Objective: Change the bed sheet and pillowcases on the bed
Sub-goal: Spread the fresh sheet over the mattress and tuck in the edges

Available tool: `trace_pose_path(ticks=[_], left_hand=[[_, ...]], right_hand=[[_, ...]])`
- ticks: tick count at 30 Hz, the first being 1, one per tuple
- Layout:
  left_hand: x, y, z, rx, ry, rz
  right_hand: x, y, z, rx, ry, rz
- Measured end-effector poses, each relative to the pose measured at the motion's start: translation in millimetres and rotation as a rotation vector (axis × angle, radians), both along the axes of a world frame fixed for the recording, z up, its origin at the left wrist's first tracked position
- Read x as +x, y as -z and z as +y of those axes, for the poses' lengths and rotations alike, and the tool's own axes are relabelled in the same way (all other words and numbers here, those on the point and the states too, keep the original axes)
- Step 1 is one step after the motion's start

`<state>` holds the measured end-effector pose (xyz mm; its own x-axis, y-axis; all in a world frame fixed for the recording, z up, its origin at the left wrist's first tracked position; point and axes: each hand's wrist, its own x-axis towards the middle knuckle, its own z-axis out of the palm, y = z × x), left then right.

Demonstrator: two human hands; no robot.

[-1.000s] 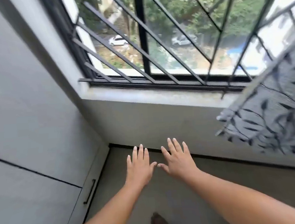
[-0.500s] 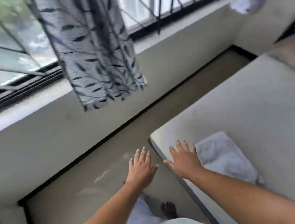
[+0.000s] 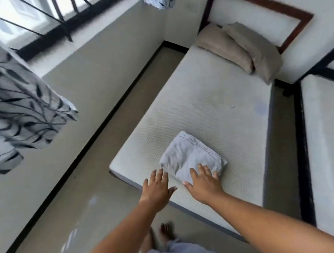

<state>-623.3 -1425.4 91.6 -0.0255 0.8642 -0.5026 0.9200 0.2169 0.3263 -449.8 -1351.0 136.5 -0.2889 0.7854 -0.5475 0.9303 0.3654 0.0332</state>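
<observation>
Head view: both hands are flat and spread, fingers straight, gripping nothing. The right hand (image 3: 203, 180) lies over the near edge of the folded sheet (image 3: 190, 156), fingertips on or just above the cloth; I cannot tell whether it presses. The left hand (image 3: 157, 189) is just beside the sheet's near-left corner, above the foot edge of the mattress (image 3: 210, 103). The thumbs point at each other, near but apart. Both forearms stretch forward, palms down.

That pale grey, creased sheet sits at the foot end of the bare mattress. Well beyond it, two tan pillows (image 3: 242, 48) lean at the dark-framed headboard (image 3: 262, 5). Left of the sheet is the floor (image 3: 82, 133), then a barred window (image 3: 53, 13) and a leaf-patterned curtain (image 3: 16, 102). Right of it, across a gap, lies a second mattress (image 3: 328, 133).

The step in hand looks like taking up the sheet to spread it. It would go best if each hand found a free hemmed corner rather than grabbing the whole bundle. The sheet could then be lifted and opened along the mattress toward the pillows. Those are probably better set aside first so the cloth lies flat.
</observation>
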Motion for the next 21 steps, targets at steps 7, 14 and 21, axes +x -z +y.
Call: trace_pose_path(ticks=[7,14,21], left_hand=[[33.6,13.3,10.8,0.018,0.02,-0.075],[97.7,4.7,26.3,0.016,0.09,-0.036],[208.8,12.8,49.3,-0.015,0.09,0.073]], right_hand=[[38.6,-0.2,-21.8,-0.037,0.12,0.03],[119.5,7.4,-23.8,-0.048,0.223,0.091],[234.8,21.0,-2.1,-0.06,0.221,0.206]])
